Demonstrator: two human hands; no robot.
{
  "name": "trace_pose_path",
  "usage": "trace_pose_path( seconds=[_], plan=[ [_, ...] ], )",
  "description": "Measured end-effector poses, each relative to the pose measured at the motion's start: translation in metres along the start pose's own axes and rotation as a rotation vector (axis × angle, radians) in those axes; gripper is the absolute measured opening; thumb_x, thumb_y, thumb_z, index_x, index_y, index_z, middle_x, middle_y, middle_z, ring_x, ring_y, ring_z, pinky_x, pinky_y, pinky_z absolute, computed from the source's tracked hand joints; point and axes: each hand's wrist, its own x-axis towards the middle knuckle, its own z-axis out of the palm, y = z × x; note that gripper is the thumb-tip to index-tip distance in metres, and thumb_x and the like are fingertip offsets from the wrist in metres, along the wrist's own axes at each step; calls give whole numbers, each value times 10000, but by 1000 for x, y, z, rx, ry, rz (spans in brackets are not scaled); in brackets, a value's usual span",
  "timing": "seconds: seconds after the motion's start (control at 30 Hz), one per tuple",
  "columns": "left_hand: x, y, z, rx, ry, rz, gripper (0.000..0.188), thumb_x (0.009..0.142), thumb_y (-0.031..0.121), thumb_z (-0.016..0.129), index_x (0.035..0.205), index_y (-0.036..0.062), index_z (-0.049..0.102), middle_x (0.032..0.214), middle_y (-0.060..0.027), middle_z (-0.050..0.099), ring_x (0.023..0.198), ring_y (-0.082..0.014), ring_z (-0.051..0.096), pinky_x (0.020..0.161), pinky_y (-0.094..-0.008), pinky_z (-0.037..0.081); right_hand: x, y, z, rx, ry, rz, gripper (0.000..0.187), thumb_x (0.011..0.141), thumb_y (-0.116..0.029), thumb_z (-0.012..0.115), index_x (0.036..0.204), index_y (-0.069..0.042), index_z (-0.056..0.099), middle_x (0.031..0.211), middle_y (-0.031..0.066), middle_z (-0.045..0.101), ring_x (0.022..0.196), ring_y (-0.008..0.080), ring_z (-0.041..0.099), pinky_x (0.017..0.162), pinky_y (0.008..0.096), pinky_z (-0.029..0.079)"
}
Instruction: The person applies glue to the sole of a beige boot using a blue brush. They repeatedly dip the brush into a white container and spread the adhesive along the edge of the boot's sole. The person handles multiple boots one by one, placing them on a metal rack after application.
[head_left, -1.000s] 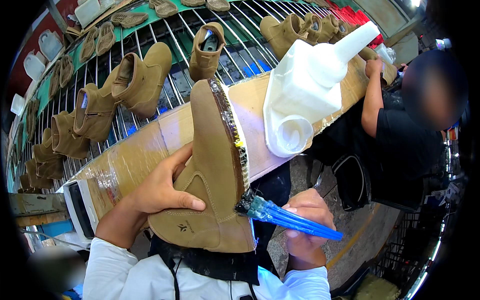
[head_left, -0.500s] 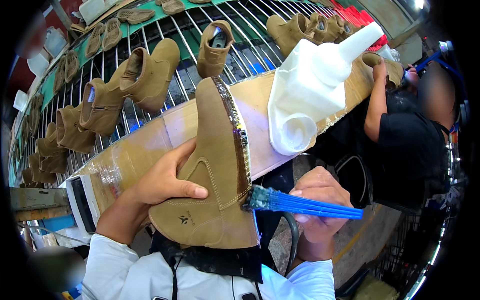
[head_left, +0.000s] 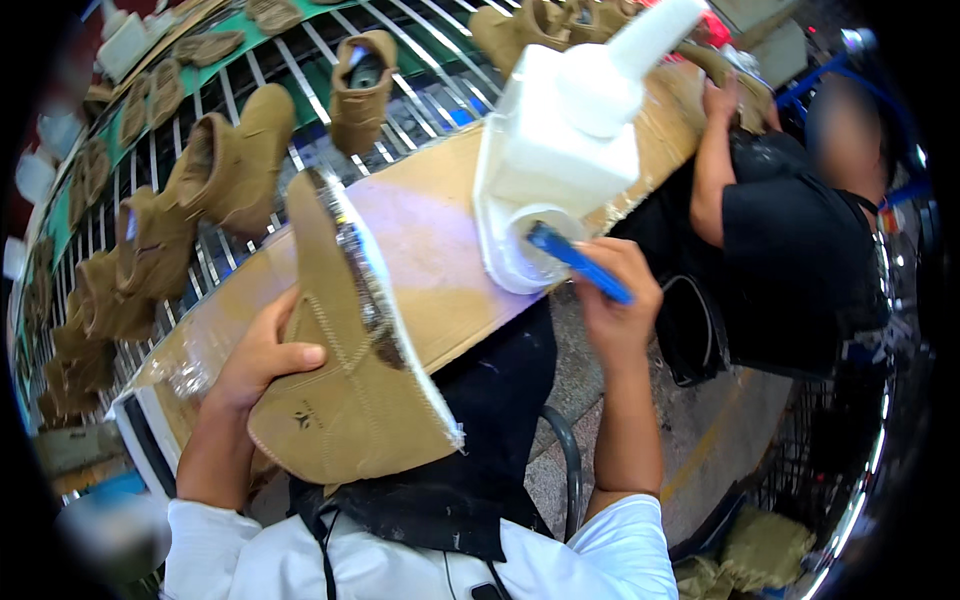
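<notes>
My left hand (head_left: 268,350) grips a tan suede boot upper (head_left: 335,400) from its left side, thumb lying over the stitched panel. A dark wet strip runs along the boot's right edge, beside a pale border. My right hand (head_left: 618,300) is closed on a brush with a blue handle (head_left: 590,268). The brush head dips into the round cup at the base of a white plastic dispenser bottle (head_left: 570,130); its bristles are partly hidden there. That bottle stands on a cardboard-covered board (head_left: 420,230).
A metal-bar rack (head_left: 290,60) beyond the board carries several tan boots (head_left: 235,155) and loose soles (head_left: 208,47). At right, a co-worker in black (head_left: 785,250) handles another boot (head_left: 735,85). A curved metal tube (head_left: 573,465) stands by my lap.
My right hand has lifted the brush away from the boot's edge and up into the bottle's cup. The boot, still in my left hand, sits farther left in the picture, and the whole view has shifted.
</notes>
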Motion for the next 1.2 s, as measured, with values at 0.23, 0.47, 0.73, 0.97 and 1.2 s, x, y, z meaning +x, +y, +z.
trace_pose_path(
  seconds=[0.23,0.47,0.73,0.97,1.2],
  plan=[
    [4,-15,-6,-77,33,-21,829,686,217,779,1352,-72,379,1217,-150,563,1103,-206,575,970,-315,444,-11,-5,0,97,-113,183,130,763,8,681,883,23,634,829,83,640,749,183,607,694,298,480],
    [6,-5,-1,-64,25,-61,811,717,195,761,1368,-71,359,1237,-154,557,1116,-218,575,967,-319,454,-28,-64,27,955,18,642,164,815,-67,701,936,17,629,907,30,630,807,95,567,743,257,454],
    [2,-5,-5,-88,-13,-38,792,734,195,753,1369,-65,357,1239,-160,555,1096,-212,588,954,-322,468,-12,-92,20,932,-191,449,149,783,-26,698,896,49,634,880,93,635,786,135,575,722,264,441],
    [-6,-3,-9,-203,-14,-43,741,780,189,703,1373,-69,340,1238,-170,556,1107,-224,591,956,-331,471,-20,-97,-8,782,-237,177,168,745,-97,732,833,26,657,792,143,662,688,214,610,632,310,467],
    [-18,-1,1,-385,20,-75,594,878,210,596,1368,-40,372,1266,-173,554,1119,-257,596,962,-363,478,-21,-114,-24,535,-155,-49,190,749,-158,765,855,-25,679,781,111,673,702,222,644,599,294,488]
  ],
)
